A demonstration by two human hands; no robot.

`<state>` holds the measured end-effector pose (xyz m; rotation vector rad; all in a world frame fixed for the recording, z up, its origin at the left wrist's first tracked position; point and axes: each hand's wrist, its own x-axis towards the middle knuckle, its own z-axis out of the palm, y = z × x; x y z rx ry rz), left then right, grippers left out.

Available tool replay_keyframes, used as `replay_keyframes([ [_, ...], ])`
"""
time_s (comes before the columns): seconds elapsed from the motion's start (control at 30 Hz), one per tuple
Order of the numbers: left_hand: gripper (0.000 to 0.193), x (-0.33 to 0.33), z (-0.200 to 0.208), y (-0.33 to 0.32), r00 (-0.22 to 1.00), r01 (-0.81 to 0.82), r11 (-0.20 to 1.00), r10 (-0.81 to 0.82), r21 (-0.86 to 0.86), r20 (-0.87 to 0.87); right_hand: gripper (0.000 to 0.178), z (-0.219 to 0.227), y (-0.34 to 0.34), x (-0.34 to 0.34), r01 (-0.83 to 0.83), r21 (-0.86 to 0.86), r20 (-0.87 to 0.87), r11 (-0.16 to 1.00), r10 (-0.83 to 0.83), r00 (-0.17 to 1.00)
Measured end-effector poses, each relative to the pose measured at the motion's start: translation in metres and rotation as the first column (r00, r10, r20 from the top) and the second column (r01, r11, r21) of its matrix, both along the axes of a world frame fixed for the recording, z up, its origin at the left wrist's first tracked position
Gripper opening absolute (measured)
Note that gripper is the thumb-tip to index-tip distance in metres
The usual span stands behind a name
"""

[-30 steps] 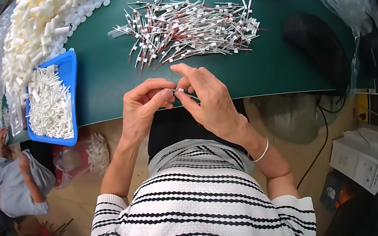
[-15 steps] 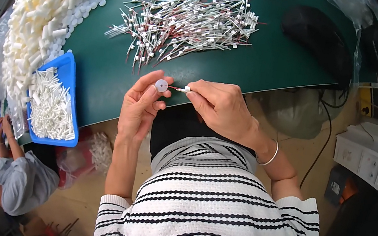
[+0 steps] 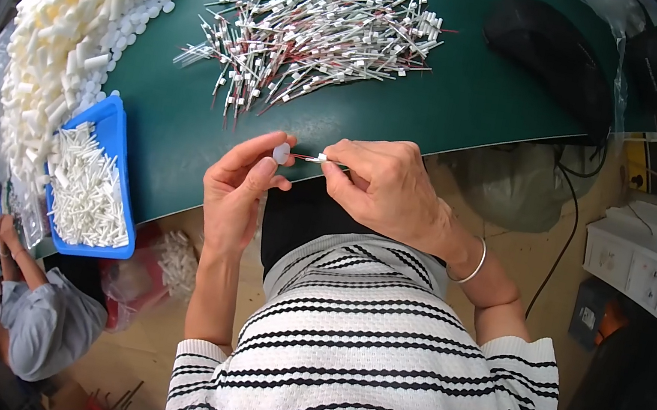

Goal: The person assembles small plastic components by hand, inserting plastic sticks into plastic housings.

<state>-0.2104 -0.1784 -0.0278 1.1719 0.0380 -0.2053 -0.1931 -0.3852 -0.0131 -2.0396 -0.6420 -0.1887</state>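
From the head view I see the left hand pinching a small white round cap between thumb and forefinger, its open side turned toward the right. The right hand has its fingers closed narrow on a thin white-tipped stick, whose long axis lies nearly level, left to right, tip pointing straight at the cap. Tip and cap sit just beside each other, touching or nearly so; I cannot tell which. Both are held above the near edge of the green desk, well short of the pile of sticks.
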Motion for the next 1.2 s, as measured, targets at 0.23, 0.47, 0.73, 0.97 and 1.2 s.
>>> replay_keyframes([
  [0.23,0.031,-0.003,0.003,-0.012,0.999,0.037,0.999,-0.038,-0.023,-0.022,0.005,-0.005,0.007,-0.002,-0.041,0.040,0.066,0.998,0.038,0.997],
  [0.47,0.027,-0.008,-0.021,-0.026,0.997,-0.050,0.975,0.035,-0.218,-0.073,0.008,-0.022,0.015,-0.004,0.003,0.098,0.075,0.995,-0.011,0.997],
  [0.73,0.024,-0.011,-0.016,-0.036,0.995,-0.080,0.982,0.088,-0.169,0.041,0.010,-0.038,0.028,-0.013,0.056,0.528,-0.322,0.847,0.138,0.937],
  [0.97,0.025,0.075,0.040,-0.038,0.759,0.357,0.784,-0.561,0.508,0.332,0.023,-0.014,-0.035,0.020,-0.039,0.722,-0.459,0.690,0.521,0.720],
  [1.2,0.021,0.288,-0.005,-0.115,0.556,-0.577,0.297,-0.540,0.761,0.632,0.024,-0.010,-0.050,0.004,0.169,0.776,-0.521,0.607,0.467,0.714],
])
